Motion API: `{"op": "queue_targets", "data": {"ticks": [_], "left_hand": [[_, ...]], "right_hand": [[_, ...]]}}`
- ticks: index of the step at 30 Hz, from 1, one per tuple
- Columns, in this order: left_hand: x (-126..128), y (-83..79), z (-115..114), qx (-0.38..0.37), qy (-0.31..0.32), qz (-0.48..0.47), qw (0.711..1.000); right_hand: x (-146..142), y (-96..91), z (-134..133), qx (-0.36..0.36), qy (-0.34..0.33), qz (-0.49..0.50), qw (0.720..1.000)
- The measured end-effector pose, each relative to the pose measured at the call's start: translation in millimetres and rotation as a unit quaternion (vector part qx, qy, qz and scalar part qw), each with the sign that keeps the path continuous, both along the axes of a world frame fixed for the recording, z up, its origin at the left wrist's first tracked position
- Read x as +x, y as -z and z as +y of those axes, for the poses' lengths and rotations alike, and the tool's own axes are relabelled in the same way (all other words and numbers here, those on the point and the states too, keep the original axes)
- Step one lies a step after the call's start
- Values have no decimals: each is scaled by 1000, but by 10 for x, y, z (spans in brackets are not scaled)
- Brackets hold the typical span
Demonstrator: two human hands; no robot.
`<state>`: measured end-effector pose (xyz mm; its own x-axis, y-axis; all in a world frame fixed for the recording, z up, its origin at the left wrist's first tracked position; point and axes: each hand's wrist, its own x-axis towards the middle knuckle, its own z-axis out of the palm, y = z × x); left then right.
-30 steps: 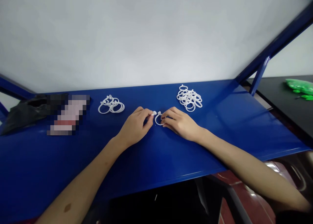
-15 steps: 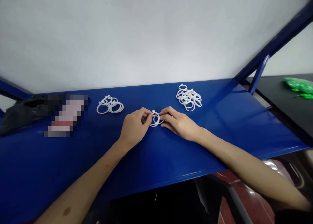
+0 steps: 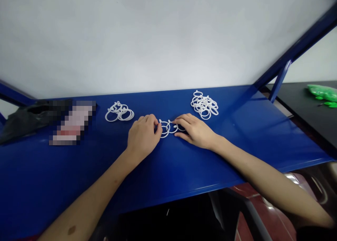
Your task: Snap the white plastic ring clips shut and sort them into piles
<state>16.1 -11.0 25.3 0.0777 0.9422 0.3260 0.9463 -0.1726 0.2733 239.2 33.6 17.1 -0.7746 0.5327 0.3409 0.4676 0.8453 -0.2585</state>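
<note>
Several white plastic rings with small eyelets, like curtain rings (image 3: 172, 132), lie overlapping in a short row on the blue tabletop between my hands. My left hand (image 3: 143, 134) pinches the left end of this row between thumb and fingers. At the other end, my right hand (image 3: 196, 130) curves its fingers and thumb around a ring that its palm partly hides. Beyond my left hand sits a small pile of the same rings (image 3: 123, 119). Past my right hand is a larger, tangled pile of rings (image 3: 204, 104).
The blue table (image 3: 168, 178) meets a pale wall at the back. A black plastic bag (image 3: 21, 123) and a blurred-out pale packet (image 3: 75, 123) lie on the left. Blue frame bars rise at the right, beside a black table (image 3: 302, 107) bearing a green bag (image 3: 322, 92).
The rings between my hands were bunched together and now spread out sideways in a row. My left hand has shifted slightly left; the right hand has barely moved.
</note>
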Motion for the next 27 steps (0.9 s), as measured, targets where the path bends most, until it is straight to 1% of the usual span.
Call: {"op": "queue_targets", "data": {"ticks": [2,4,6,7,9,12,19,22,24,27], "left_hand": [[-33,-23,-4,2,27,1,1000],[-74,-49,-18,-7,89,14,996],[-108,-76,-42,-36,138,49,989],[-119,-87,-55,-56,145,70,985],[-123,-104,-74,-91,127,102,982],[-97,-110,-77,-116,94,108,983],[-55,-46,-28,-89,96,77,988],[-42,-10,-25,-75,108,57,990],[-25,10,-30,-67,108,41,991],[4,29,-42,-59,103,24,993]], "right_hand": [[-4,-2,3,5,-1,0,1000],[-8,-4,8,11,-7,1,1000],[-13,0,17,14,-13,4,1000],[-14,4,23,15,-16,5,1000],[-14,13,37,15,-19,6,1000],[-1,12,57,18,-17,5,1000],[80,-106,34,59,11,18,998],[78,-130,-3,75,-9,23,997],[56,-120,-24,84,-24,16,996],[13,-84,-40,92,-29,-1,995]]}}
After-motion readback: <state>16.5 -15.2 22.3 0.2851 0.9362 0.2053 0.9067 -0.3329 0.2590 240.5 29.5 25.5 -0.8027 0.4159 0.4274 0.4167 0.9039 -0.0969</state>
